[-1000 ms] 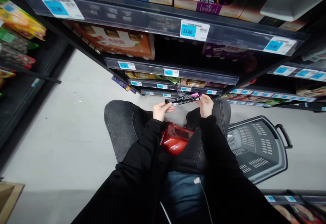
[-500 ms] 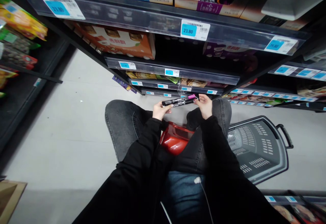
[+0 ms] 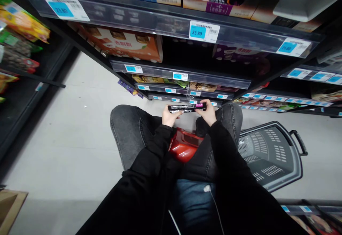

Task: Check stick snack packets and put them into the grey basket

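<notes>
Fingers of the left hand (image 3: pixel 168 117) grip one end of a slim black packet (image 3: pixel 185 108), and those of the right hand (image 3: pixel 210 115) pinch it near the other end, by a pink patch (the small white print is too blurred to read). The packet is held roughly level, over the gap between the bent legs (image 3: pixel 128 129). Below the hands shows a glossy red object (image 3: pixel 184 149), partly covered by the right leg. Beside that leg, a grey basket (image 3: pixel 298 156) sits on the pale floor (image 3: pixel 80 128). Ahead, a dark shelf unit (image 3: pixel 149 24) bears an orange carton (image 3: pixel 130 46).
</notes>
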### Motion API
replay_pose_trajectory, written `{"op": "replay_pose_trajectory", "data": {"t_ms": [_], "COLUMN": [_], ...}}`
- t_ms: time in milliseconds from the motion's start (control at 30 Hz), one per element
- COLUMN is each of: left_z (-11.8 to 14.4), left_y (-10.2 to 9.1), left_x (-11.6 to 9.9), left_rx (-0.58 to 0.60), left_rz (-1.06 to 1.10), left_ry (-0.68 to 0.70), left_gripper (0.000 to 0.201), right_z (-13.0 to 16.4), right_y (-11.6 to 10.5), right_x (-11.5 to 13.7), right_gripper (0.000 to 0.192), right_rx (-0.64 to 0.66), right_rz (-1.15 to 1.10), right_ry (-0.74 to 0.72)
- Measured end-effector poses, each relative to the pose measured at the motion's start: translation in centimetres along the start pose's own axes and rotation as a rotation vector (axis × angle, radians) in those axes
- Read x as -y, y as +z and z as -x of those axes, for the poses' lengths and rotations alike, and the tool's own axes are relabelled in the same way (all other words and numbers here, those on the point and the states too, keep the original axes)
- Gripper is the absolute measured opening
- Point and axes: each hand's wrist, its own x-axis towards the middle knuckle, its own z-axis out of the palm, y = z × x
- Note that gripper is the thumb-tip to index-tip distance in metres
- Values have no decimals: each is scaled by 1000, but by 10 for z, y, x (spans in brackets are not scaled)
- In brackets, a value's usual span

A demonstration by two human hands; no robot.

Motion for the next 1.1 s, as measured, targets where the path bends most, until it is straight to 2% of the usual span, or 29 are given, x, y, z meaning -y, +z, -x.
{"op": "replay_pose_trajectory", "data": {"t_ms": [133, 233, 400, 567, 733, 833, 967, 1100], "left_z": [0, 1, -1, -7, -10, -11, -12, -13], "left_y": [1, 2, 1, -1, -9, -18, -30, -40], "left_x": [6, 8, 10, 10, 0, -9, -21, -28], "left_rx": [-55, -51, -72, -81, 49, 161, 320, 417], "left_rz": [-19, -36, -56, 30, 163, 159, 107, 86], "left_ry": [9, 26, 63, -5, -70, -102, -187, -261], "left_gripper": [54, 57, 58, 51, 43, 40, 35, 30], "right_z": [6, 10, 10, 3, -4, -6, -6, -6], "right_y": [5, 8, 11, 9, -4, -16, -30, -37], "right_x": [5, 8, 5, -2, -1, 3, 9, 15], "right_gripper": [40, 45, 43, 33, 32, 34, 36, 34], "right_rx": [-19, -48, -64, -1, 133, 218, 304, 344], "right_rz": [123, 180, 164, 73, -244, -384, -440, -476], "right_ry": [-42, -46, -13, 11, 116, 178, 242, 289]}}
